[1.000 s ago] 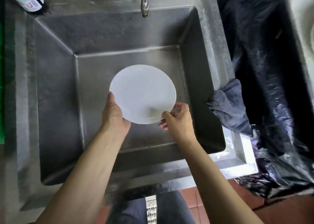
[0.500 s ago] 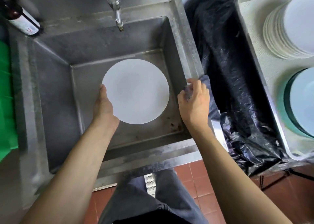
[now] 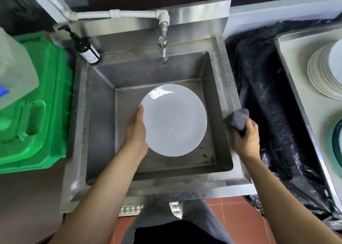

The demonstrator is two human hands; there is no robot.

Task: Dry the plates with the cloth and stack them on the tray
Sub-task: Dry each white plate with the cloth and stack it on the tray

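Over the steel sink (image 3: 218,73), and nearest to us, two bare forearms reach in from the bottom edge above dark trousers and red floor tiles (image 3: 238,218). Left hand (image 3: 137,131) first: it grips the white plate (image 3: 174,119) by its left rim, thumb lying along the edge, fingers out of sight underneath. That plate hangs above the sink basin, face up and a touch tilted, light glinting on its far side. Right hand (image 3: 245,138) now, over the sink's right rim: its fingers are curled tight round a bunched grey cloth (image 3: 237,119), and the cloth pokes out above the knuckles, clear of the plate. Plate and cloth sit apart, with the basin's right wall between them.

Right of the sink, black plastic sheeting (image 3: 273,114) fills the gap, and beyond it lies the metal tray (image 3: 296,81) with a stack of white plates (image 3: 322,73) at its far end and a green-rimmed dish (image 3: 337,142) nearer, cut off by the frame edge. Left of the sink stands a green plastic crate (image 3: 37,118), a translucent jug (image 3: 14,70) resting on top of it.

Further back, at the sink's far left corner, a brown pump bottle (image 3: 87,50) stands upright. Behind the basin the tap (image 3: 163,47) points down over the far wall, fed by a white pipe (image 3: 118,14) running along the splashback.
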